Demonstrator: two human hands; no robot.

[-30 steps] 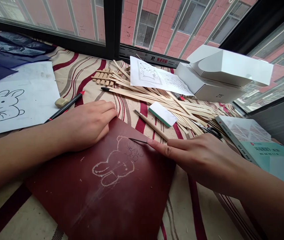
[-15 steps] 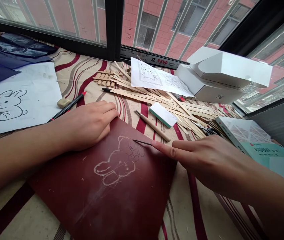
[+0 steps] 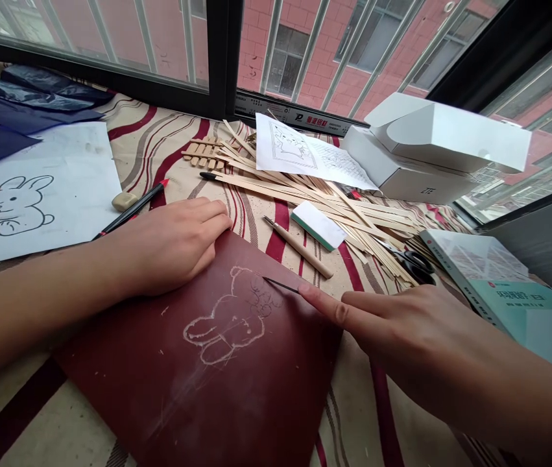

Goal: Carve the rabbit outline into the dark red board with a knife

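Observation:
A dark red board (image 3: 198,402) lies at an angle on the cloth. A rabbit outline (image 3: 224,324) shows on it in pale cut lines, with fainter dark lines near its upper right. My left hand (image 3: 183,240) rests on the board's far left edge, its fingers curled over that edge. In my right hand (image 3: 392,318) is a thin dark carving tool (image 3: 280,284), index finger stretched along it; its handle is hidden in the palm. The tip touches or hovers just above the board beside the drawing; I cannot tell which.
Beyond the board lie a wooden-handled carving tool (image 3: 298,246), a white-and-green eraser (image 3: 318,224), thin wood strips (image 3: 300,185) and scissors (image 3: 416,263). A rabbit drawing (image 3: 76,168), a pen (image 3: 132,211) and a beige eraser (image 3: 124,202) are left; a book (image 3: 509,279) and white box (image 3: 431,149) right.
My right hand and the carving tool have shifted slightly right and toward me, the tip moving a little away from the outline. My left hand stays on the board.

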